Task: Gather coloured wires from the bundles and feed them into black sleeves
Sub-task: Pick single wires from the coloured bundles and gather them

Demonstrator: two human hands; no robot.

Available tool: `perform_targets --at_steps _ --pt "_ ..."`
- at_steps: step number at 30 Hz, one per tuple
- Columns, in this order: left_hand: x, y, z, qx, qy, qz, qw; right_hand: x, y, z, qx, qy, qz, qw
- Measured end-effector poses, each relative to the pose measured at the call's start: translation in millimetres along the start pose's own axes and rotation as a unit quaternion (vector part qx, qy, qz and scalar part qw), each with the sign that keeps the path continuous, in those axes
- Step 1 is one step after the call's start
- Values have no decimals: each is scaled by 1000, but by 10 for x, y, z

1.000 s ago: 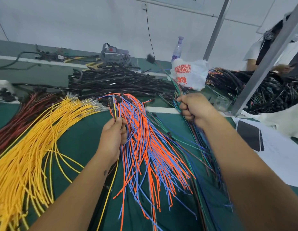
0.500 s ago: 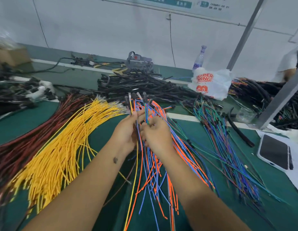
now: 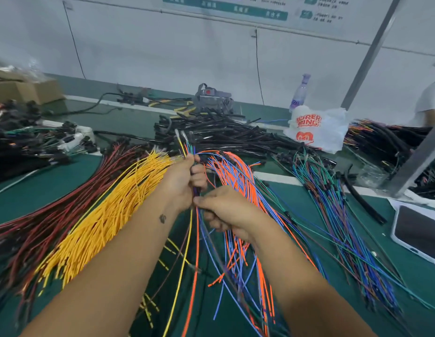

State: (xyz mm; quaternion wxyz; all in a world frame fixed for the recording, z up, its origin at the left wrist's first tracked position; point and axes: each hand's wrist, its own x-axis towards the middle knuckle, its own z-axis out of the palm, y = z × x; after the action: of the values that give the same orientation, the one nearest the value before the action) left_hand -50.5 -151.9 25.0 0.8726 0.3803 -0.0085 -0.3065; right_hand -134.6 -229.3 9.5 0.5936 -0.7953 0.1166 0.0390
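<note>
Our left hand (image 3: 181,181) was up over the middle of the green table (image 3: 65,190), its grip curled tight round a small gathered bunch of wires (image 3: 187,148), yellow, orange, green and blue, with their metal tips poking up above the fist. Just below it, our right hand (image 3: 227,210) had its grip pinching the same strands where they trailed down toward us, thumb and fingertips pressed together on them. And there were the bundles, fanned out all round! The yellow bundle (image 3: 107,210) lay to the left of our left forearm, the dark red bundle (image 3: 53,215) beyond it further left. The orange and blue bundle (image 3: 238,176) spread out under and beside our right hand, and a blue and green bundle (image 3: 333,215) lay well apart to the right. The heap of black sleeves (image 3: 223,135) sat at the far side of the table, behind our hands. A white plastic bag (image 3: 318,130) with red lettering stood to the right of that heap, a bottle (image 3: 299,92) behind it, and a phone (image 3: 418,232) lay face up at the right edge.
</note>
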Motion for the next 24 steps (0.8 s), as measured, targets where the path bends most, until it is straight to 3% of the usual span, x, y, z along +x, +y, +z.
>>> perform_targets --at_steps 4,7,9,11,13,15,18,21,22,24 --pt "-6 136 77 9 -43 -35 998 -126 -82 -9 31 -161 14 986" --pt "-44 187 176 -84 -59 -33 994 -157 -150 46 6 -178 5 984" --pt "-88 236 212 -54 -52 -15 997 -151 -221 41 32 -148 -17 988" --pt "-187 256 226 134 -65 -21 989 -109 -296 -26 95 -72 -43 992" --pt "-317 220 233 298 -125 -81 943 -61 -362 -138 146 4 -55 988" --pt "-407 148 236 332 -157 -115 923 -28 -406 -261 163 53 -65 983" --pt "-472 105 201 386 -164 -62 906 -41 -463 -442 137 97 -91 982" --pt "-499 173 107 518 -197 -1 832 -97 -541 -642 140 190 -130 963" --pt "-491 203 76 588 -190 43 785 -114 -558 -704 157 237 -156 946" --pt "-430 273 41 735 -153 163 641 -129 -562 -787 195 318 -226 900"
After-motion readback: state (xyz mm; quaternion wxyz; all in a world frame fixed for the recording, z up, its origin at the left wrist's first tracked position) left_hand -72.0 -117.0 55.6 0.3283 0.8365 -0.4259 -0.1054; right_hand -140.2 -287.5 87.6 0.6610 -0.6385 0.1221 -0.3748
